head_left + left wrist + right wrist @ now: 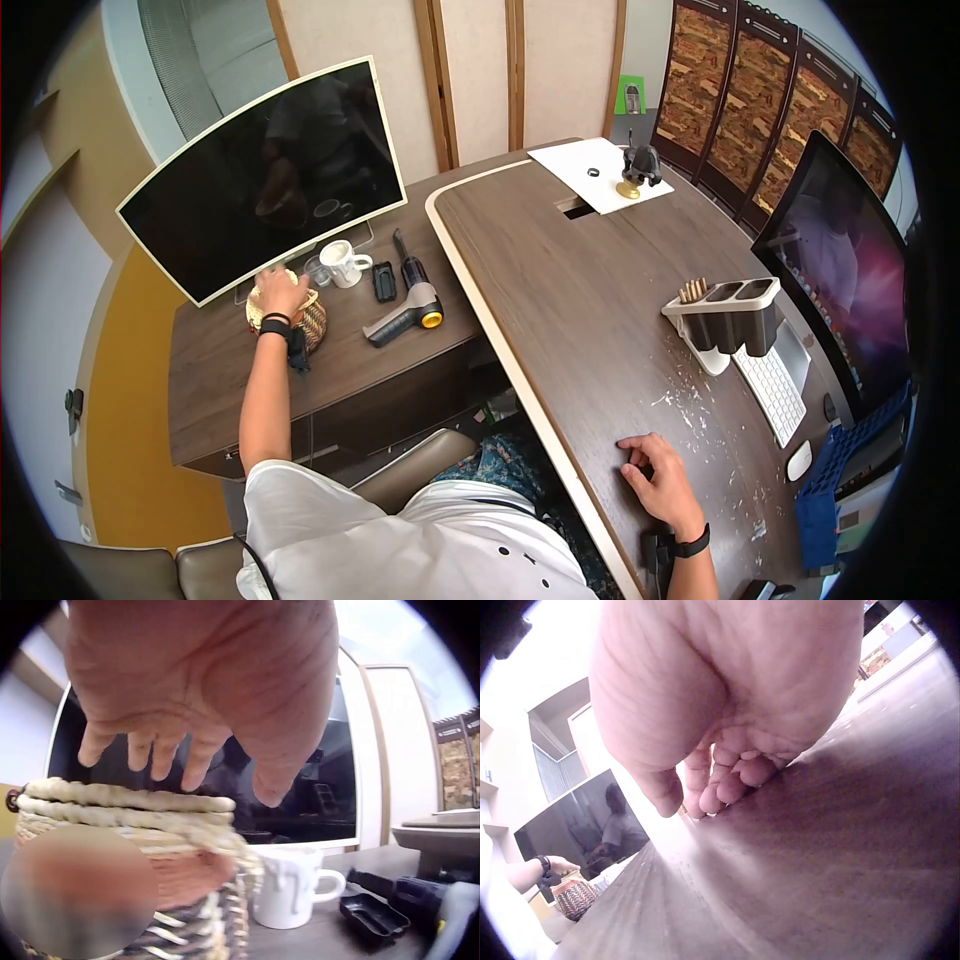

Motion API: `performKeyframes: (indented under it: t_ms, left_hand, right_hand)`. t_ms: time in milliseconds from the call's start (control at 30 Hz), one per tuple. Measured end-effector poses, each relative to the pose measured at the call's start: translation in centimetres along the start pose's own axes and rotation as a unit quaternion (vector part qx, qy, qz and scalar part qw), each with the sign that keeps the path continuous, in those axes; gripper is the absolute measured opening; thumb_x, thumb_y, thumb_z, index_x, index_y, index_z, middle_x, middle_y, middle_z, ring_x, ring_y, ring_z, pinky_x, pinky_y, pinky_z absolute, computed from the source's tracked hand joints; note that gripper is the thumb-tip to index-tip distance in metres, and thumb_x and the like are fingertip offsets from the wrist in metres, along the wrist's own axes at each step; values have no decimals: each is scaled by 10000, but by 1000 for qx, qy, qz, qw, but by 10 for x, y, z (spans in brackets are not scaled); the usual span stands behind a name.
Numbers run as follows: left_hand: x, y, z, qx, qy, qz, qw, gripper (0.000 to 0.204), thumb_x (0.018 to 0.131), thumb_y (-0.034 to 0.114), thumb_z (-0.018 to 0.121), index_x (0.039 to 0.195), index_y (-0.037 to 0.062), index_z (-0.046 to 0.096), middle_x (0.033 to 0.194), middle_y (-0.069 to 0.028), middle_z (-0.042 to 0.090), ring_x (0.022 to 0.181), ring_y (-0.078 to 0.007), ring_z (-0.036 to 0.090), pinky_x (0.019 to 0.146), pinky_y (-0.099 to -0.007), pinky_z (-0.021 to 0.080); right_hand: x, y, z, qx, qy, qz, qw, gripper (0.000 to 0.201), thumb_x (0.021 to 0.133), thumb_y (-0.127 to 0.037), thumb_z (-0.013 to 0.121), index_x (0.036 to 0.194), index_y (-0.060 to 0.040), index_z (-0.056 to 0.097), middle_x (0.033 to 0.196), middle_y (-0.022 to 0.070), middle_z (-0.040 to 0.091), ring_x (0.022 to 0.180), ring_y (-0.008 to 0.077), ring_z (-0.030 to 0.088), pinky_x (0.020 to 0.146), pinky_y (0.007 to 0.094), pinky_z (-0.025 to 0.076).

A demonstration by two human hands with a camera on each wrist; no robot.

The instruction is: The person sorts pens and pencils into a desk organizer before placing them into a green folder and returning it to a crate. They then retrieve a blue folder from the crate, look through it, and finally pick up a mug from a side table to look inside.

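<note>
Woven straw basket [300, 318] sits on the lower side worktop [210, 370], just in front of the curved monitor [265, 175]; we log it as the thing being worked on. Our left hand [281, 293] is stretched out over its rim. In the left wrist view the fingers [142, 750] hang straight and slightly spread above the coiled rim [127, 806], near it, though we cannot tell whether they touch. They hold nothing.

Just beside the basket stand a white mug [343, 262] and a small clear glass [317, 271]. Further right lie a black case [384, 281] and a handheld tool with a yellow ring [408, 310].

Our right hand [661, 482] rests on the main worktop [570, 290], well apart from the basket, fingers [731, 769] curled under against the wood and gripping nothing.

Judgement: the step in hand is the reach toward the basket, with no grasp made yet. The next move calls for lowering the fingers onto or into the rim and closing them on it, keeping clear of the mug and glass close by
</note>
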State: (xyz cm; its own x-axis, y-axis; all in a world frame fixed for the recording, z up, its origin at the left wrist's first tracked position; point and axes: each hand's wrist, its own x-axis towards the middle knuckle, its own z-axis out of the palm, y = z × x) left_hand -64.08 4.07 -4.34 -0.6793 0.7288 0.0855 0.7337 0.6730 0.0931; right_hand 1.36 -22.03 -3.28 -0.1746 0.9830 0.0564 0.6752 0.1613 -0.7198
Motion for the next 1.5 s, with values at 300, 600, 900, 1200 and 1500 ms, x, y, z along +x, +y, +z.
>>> performKeyframes:
  t_ms: [300,600,900,1200,1500]
  left_hand:
    - [9,90,67,-176,93,219,955,559,941,305,731,1456,149,578,1392,-294,583,1221,-506,651,1022,-560,546]
    - [15,82,100,-144,113,141,973,406,1015,350,646,1376,164,654,1232,-284,711,1135,-479,706,957,-566,561]
    - [61,97,169,-473,-1,4,881,258,1040,295,602,1086,51,674,829,-148,750,734,-308,730,624,-436,561]
    - [92,139,174,-765,-263,-134,572,183,1063,301,563,1128,131,587,804,-10,689,581,-106,594,481,-270,462]
    - [97,148,175,-812,-323,-192,447,299,1064,385,563,1075,87,578,869,-25,708,647,-137,610,578,-311,525]
  right_hand:
    - [2,-4,0,4,6,7,1000,315,853,-21,782,1164,-46,739,877,99,630,838,274,613,786,400,517]
    - [5,1,-2,18,5,12,1000,296,866,-27,776,1160,-48,745,865,97,636,828,277,616,787,402,518]
    - [8,2,-2,30,1,23,999,276,875,-24,768,1150,-44,752,865,96,639,807,256,617,766,390,520]
    - [8,2,-3,32,2,26,999,264,880,-17,757,1143,-44,756,863,92,640,791,250,617,759,389,523]
    - [9,-1,-4,29,7,26,999,264,873,-13,762,1135,-47,765,854,98,643,784,262,622,766,392,527]
